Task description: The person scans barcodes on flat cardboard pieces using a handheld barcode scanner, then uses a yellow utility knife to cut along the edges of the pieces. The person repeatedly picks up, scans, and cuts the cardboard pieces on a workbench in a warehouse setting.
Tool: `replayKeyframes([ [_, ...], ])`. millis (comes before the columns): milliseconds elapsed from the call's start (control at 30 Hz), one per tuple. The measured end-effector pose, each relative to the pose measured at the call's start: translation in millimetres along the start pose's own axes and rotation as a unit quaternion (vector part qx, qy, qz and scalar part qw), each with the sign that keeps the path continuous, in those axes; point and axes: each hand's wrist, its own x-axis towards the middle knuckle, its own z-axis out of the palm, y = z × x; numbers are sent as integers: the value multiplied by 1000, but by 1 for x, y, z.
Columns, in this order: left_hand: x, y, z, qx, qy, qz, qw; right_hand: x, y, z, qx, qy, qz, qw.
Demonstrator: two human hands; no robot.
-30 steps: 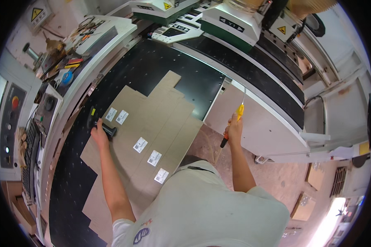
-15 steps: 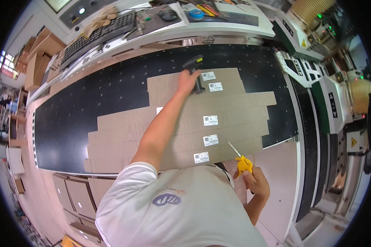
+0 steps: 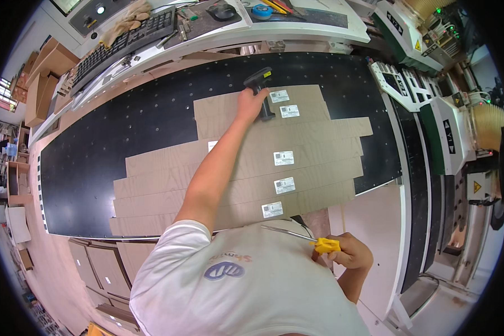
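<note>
At the far edge of the panels, my left hand (image 3: 251,104) is wrapped round a black handheld barcode scanner (image 3: 258,80). Several beige wood-grain panels (image 3: 313,134) lie side by side with staggered ends, some bearing white printed labels (image 3: 283,158). My left arm reaches across them and hides part of their surface. Close to my body on the right, my right hand (image 3: 354,252) grips a yellow air blow gun (image 3: 327,245). Its thin metal nozzle points left, in front of my white shirt.
The panels rest on a black studded table (image 3: 95,168). Behind it, a white bench carries a keyboard (image 3: 130,50), a mouse (image 3: 222,11), gloves (image 3: 130,21) and a blue tape measure (image 3: 261,11). Machine heads (image 3: 445,134) stand right. More panels (image 3: 109,269) are stacked at lower left.
The blow gun's nozzle has swung from pointing up at the panels to pointing left across my body. My left hand stays on the scanner near the far panel.
</note>
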Motion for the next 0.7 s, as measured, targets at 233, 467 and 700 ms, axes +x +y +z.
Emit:
replayKeyframes([
  [233,7,-9,-5,-18,-2,-18,1000,-8,49,-3,18,246,139,959],
  [467,5,-10,8,0,0,19,1000,-15,169,-1,126,642,225,722],
  [700,6,-10,5,-36,-13,-9,999,-5,195,-19,-37,706,163,688],
])
